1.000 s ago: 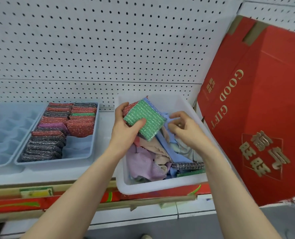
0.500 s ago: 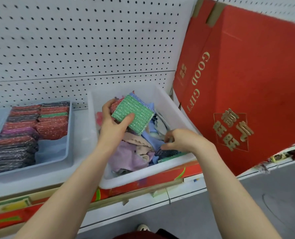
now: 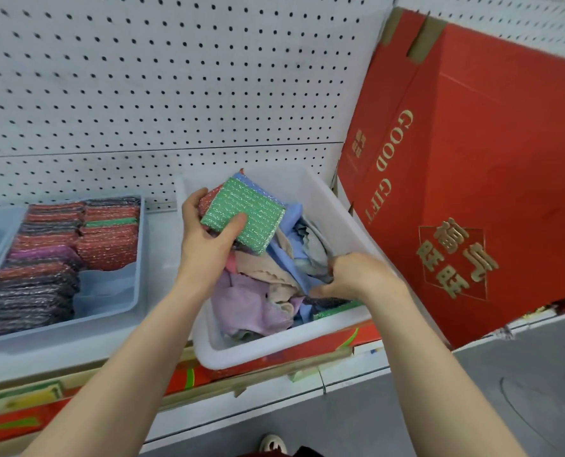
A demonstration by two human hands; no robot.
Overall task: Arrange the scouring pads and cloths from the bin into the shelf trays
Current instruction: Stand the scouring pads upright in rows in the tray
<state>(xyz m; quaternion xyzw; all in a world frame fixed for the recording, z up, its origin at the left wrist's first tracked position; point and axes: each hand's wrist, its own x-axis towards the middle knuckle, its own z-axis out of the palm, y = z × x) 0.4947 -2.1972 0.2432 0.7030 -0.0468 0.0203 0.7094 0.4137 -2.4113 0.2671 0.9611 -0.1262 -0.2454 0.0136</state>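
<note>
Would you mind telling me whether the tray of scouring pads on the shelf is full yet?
Not full. The tray holds rows of pads, but its front right corner shows bare plastic.

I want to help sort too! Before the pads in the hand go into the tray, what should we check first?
1. Left hand grips the green pad firmly: ok.
2. Other pads stacked behind it are secure: cannot tell.
3. Tray has free space at its front: ok.
4. Right hand is clear of the bin: not ok, it digs among the cloths.
5. Path to the tray is clear: ok.
</note>
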